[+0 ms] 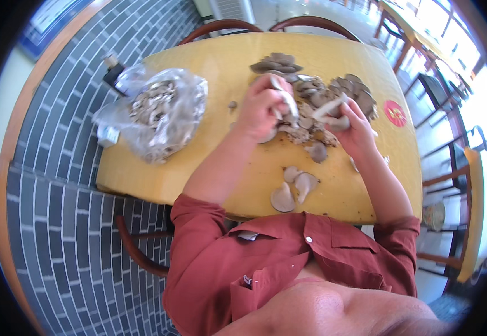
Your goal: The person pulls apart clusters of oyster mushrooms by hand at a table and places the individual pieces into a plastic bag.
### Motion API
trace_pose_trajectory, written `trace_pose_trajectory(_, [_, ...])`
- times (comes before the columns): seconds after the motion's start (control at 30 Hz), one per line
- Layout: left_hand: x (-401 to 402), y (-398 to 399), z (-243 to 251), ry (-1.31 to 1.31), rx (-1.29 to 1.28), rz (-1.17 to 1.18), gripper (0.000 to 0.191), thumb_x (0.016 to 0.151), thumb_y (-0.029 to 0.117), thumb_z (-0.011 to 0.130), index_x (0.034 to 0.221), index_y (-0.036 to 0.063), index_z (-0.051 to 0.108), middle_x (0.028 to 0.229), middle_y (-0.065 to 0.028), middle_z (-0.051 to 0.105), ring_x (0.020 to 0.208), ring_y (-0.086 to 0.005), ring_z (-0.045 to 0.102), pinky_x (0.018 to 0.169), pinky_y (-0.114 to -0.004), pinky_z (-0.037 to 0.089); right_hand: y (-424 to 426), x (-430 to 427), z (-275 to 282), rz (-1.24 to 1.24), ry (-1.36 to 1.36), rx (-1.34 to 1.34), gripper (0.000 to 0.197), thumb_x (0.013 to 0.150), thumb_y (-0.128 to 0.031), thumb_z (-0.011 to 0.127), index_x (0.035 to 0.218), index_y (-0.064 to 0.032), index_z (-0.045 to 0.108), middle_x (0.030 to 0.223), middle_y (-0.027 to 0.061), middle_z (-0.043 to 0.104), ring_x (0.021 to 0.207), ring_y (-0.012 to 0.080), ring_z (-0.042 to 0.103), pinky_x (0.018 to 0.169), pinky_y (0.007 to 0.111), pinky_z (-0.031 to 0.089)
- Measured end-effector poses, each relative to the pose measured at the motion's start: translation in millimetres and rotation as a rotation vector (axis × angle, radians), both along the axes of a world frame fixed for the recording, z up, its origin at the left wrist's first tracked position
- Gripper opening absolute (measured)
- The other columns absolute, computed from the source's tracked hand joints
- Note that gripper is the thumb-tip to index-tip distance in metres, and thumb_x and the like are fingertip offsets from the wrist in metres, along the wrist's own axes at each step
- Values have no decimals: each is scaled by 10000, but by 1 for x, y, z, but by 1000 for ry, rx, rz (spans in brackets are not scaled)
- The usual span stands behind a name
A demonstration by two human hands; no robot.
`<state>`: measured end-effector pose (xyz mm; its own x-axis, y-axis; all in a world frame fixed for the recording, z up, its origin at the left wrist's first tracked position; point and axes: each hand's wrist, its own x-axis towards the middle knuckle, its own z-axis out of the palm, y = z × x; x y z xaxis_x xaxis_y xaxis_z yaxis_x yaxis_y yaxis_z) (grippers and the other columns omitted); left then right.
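Observation:
My left hand (264,107) holds a pale oyster mushroom piece (287,103) between thumb and fingers, above the left side of a mushroom pile. In my right hand (356,128) are oyster mushroom pieces (330,110) with white stems that point toward the pile. Between and beyond my hands lie grey-brown oyster mushroom clusters (310,89) with crumbly bases (297,134). One fan-shaped cluster (277,63) sits at the far side, another (354,92) behind my right hand. Closer to my body, several loose mushroom caps (283,197) rest on the yellow tabletop (226,176).
An open clear plastic bag (193,101) with mushroom pieces (155,103) inside stands at the left. By the brick wall (79,201) are a dark bottle (113,73) and a small white box (108,136). A red round sticker (395,113) marks the table's right side. Wooden chairs (316,23) stand at the far edge.

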<state>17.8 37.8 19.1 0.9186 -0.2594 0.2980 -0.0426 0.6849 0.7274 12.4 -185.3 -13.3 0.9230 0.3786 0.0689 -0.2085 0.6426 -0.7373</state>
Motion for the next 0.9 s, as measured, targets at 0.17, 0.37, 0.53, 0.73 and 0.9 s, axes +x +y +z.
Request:
trace_pose_trajectory(0.17, [2, 5, -7, -34, 484, -34, 118, 714, 1, 520, 827, 31, 501, 826, -68, 520, 599, -72, 449, 538, -197, 393, 14, -8, 3, 52, 4, -246, 269, 842, -118, 563, 1076, -8, 488, 915, 44, 562, 814, 120, 558, 714, 239, 473])
trace_pose_trajectory(0.37, [-10, -18, -13, -109, 928, -122, 276, 707, 88, 690, 920, 34, 523, 818, 6, 529, 746, -58, 507, 655, -206, 425, 19, -12, -4, 28, -148, -446, 324, 815, -147, 613, 1060, 26, 491, 927, 52, 565, 817, 100, 543, 723, 232, 451])
trace_pose_trajectory(0.53, [-9, -16, -15, -38, 826, -52, 280, 690, 78, 709, 904, 28, 535, 825, 1, 558, 748, -56, 518, 656, -202, 428, 15, -12, -1, 90, -134, -402, 302, 795, -124, 624, 1037, 18, 513, 909, 40, 576, 808, 86, 535, 720, 219, 438])
trace_pose_trajectory(0.73, [-12, -16, -12, -39, 831, -95, 242, 708, 39, 686, 899, 20, 539, 821, -1, 575, 715, -55, 528, 646, -203, 437, 15, -11, -1, 91, -88, -450, 209, 780, -95, 631, 950, 11, 570, 847, 27, 587, 772, 69, 539, 665, 202, 432])
trace_pose_trajectory(0.9, [-11, -21, -20, -79, 917, -22, 220, 686, 78, 689, 858, 29, 559, 743, 18, 560, 640, -36, 494, 578, -194, 415, 16, -13, -2, 20, -167, -618, 196, 783, -87, 609, 945, 16, 566, 819, 22, 591, 730, 63, 541, 637, 200, 435])
